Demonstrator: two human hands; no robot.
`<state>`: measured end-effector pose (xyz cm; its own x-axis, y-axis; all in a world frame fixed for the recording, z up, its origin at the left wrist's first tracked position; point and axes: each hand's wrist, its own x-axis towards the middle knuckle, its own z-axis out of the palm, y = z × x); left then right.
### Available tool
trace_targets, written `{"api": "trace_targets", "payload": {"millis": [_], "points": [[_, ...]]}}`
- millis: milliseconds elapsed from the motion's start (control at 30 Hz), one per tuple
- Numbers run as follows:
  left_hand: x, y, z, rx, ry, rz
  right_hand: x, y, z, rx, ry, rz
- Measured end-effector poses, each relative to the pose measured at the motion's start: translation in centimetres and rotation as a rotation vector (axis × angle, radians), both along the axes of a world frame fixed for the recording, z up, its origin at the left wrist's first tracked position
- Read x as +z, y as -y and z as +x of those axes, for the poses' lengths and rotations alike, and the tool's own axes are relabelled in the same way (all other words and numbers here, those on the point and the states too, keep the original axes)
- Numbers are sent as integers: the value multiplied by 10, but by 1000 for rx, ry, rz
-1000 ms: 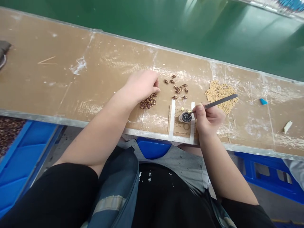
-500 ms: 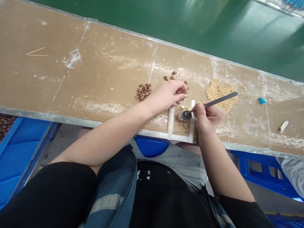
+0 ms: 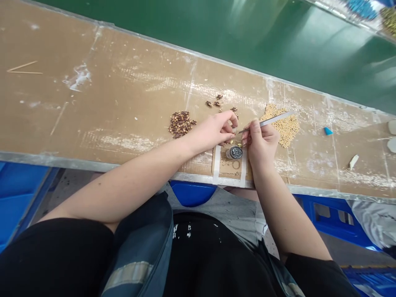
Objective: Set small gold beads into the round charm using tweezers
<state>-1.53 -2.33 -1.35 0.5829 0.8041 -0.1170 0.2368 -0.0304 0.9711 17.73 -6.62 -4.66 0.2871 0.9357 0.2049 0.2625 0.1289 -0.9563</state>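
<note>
Tweezers [image 3: 275, 119], gripped by the right hand [image 3: 263, 144], reach over the workbench [image 3: 136, 103] with tips beside the left hand [image 3: 213, 128], its fingers curled, any hold unclear; this looks like fine two-handed work calling for steady tips. Just nearer the body, a small dark-topped pot [image 3: 236, 152] leaves little room, with a brown pile [image 3: 181, 123] and pale pellets [image 3: 288, 128] either side.

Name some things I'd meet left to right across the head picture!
Two thin wooden sticks, heap of dark brown pieces, round dark-topped container, heap of tiny tan bits, small blue piece, slim white piece.
</note>
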Motion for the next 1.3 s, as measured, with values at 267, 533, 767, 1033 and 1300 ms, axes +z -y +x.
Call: {"api": "trace_targets", "payload": {"millis": [267,533,767,1033,1300], "points": [[5,2,-1,-17,-31,46,2,-1,0,17,67,-14],[2,-1,0,-7,19,-8,2,0,-1,35,89,6],[1,-2,3,21,85,-132,0,-2,1,58,102,4],[8,-8,-11,28,-45,-31,-2,-6,10,-81,24,58],[7,-17,-23,77,-212,220,9,13,93,-336,228,76]]}}
